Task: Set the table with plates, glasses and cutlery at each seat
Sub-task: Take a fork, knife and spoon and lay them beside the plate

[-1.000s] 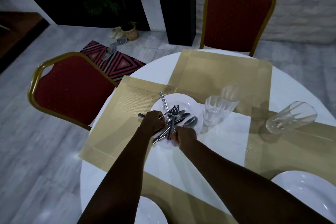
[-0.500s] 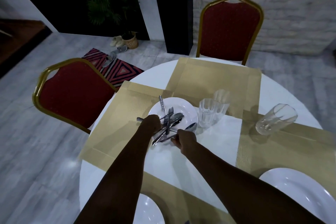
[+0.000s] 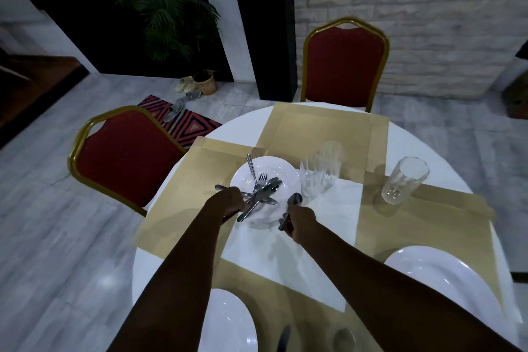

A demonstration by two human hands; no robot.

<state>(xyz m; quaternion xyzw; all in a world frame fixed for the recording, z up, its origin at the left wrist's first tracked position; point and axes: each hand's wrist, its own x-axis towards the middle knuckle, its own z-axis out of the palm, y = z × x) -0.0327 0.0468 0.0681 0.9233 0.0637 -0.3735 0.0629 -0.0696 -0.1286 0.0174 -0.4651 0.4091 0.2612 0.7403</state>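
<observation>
Left of centre in the frame, the left hand (image 3: 230, 203) sits at the near-left rim of the white plate (image 3: 285, 177), fingers curled into the cutlery pile (image 3: 261, 194); it looks to be gripping several handles, though exactly which pieces it holds is hard to tell. The forks and knives fan from that hand up and to the right across the plate, and one handle sticks out over the far rim.

Just right of the plate, the right hand (image 3: 300, 223) is closed round the handle of a spoon (image 3: 290, 208), which it holds clear of the pile. The spoon's long axis runs from lower left to upper right, bowl away from the person, toward the clustered glasses (image 3: 320, 177).

Further right, a lone glass (image 3: 404, 180) stands on a gold placemat (image 3: 428, 208), the place setting nearest the spoon hand. I'd judge that seat the likelier destination.
</observation>
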